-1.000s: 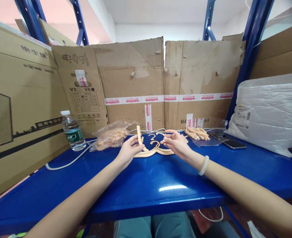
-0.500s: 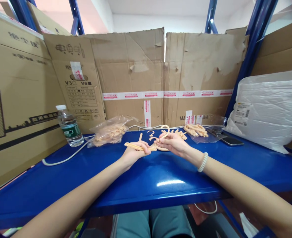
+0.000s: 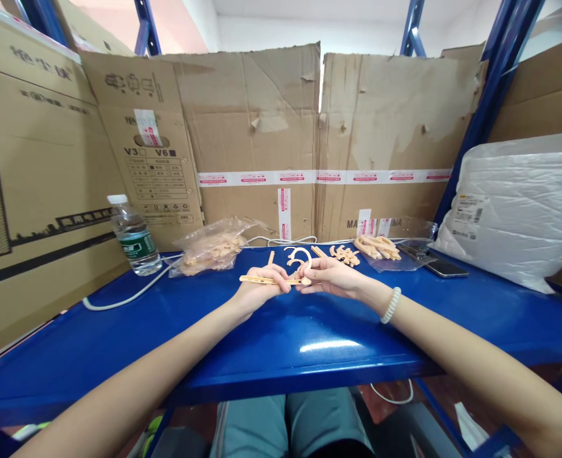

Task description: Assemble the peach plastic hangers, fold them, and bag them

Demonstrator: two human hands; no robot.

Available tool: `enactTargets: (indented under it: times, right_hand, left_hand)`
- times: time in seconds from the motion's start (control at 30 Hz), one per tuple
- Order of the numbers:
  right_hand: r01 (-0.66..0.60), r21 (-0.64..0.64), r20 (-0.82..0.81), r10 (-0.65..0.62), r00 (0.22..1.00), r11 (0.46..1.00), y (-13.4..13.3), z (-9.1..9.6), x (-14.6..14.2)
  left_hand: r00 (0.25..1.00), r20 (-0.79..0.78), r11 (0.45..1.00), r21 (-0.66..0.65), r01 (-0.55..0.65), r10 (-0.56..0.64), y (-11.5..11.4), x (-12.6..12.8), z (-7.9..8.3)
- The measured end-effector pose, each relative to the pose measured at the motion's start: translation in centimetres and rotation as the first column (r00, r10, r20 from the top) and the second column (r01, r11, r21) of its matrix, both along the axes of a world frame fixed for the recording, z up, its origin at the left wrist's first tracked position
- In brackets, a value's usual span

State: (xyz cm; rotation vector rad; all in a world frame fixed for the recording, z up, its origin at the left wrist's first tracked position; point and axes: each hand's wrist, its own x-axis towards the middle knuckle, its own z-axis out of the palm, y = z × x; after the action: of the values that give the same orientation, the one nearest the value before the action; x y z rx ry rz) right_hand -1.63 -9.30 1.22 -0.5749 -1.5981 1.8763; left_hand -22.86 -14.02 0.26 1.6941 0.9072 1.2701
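My left hand [image 3: 260, 294] is closed around a slim beige plastic bar [image 3: 249, 279], which lies nearly level and points right. My right hand [image 3: 334, 277] pinches a curved beige hook [image 3: 308, 256], like a clothes-hanger hook, by its lower end. The hook stands upright at the bar's right end; fingers partly cover the meeting point, and I cannot tell whether the two are joined. Just behind the hands, a small loose hook [image 3: 291, 252] and a short beige stick [image 3: 271, 257] lie on the blue shelf [image 3: 266, 346].
Several small beige pieces [image 3: 345, 255] lie behind my right hand. Bags of beige parts stand left [image 3: 209, 251] and right [image 3: 379, 248]. A water bottle [image 3: 135, 238], white cable [image 3: 119, 306], phone [image 3: 445, 267] and white wrapped bundle [image 3: 519, 210] surround them. Cardboard [image 3: 252, 121] walls the back.
My right hand has brought the hook down and left to the end of the bar. The bar in my left hand now sits more level. The view has shifted slightly.
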Motion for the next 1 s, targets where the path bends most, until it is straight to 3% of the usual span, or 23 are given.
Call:
enactTargets:
  times: [0.27, 1.0]
  right_hand:
    - [0.007, 0.029, -0.007, -0.007, 1.0, 1.0, 0.1, -0.5, -0.2]
    - [0.248, 0.227, -0.019, -0.251, 0.968, 0.942, -0.5, -2.1, -1.9]
  left_hand:
    - [0.998, -0.062, 0.999, 0.047, 0.005, -0.002, -0.1, -0.1, 0.1]
    - [0.983, -0.182, 0.986, 0.161, 0.028, 0.002, 0.1, -0.1, -0.2]
